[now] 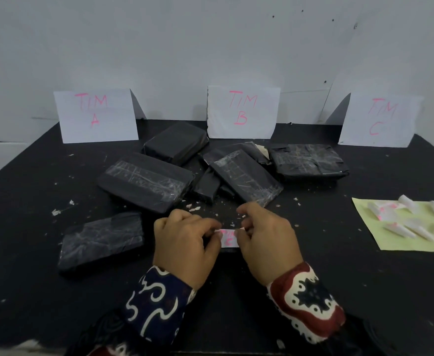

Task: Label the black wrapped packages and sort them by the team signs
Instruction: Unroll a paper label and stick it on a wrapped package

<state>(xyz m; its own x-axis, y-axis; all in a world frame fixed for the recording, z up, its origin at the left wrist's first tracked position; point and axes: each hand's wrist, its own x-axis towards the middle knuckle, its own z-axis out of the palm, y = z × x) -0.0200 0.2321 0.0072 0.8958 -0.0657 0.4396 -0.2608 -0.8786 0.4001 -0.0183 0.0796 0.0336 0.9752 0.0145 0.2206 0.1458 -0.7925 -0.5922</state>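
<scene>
White paper with pink lettering is what both hands close on: the small label is pinched at its left edge by the left hand and at its right edge by the right hand, each grip clamped on the paper with thumb and fingertips. The writing is partly hidden by the fingers, so its team letter cannot be read for certain. The label's long axis runs from one grip to the other, and directly beneath it a narrow dark edge shows, probably a package lying under the hands, though too little is visible to be sure.

Beyond the grips, away from the person, the loose pile of black wrapped packages lies on the bench; one more package sits just outside the left grip. Farther back stand the three signs: TIM A off to the left, TIM B almost straight ahead, TIM C off to the right. Outside the right grip, well apart, a pale green sheet carries more folded labels.

The step in hand looks like pressing the label down flat. If the letter is C, the right hand is the nearer one for the carry.
</scene>
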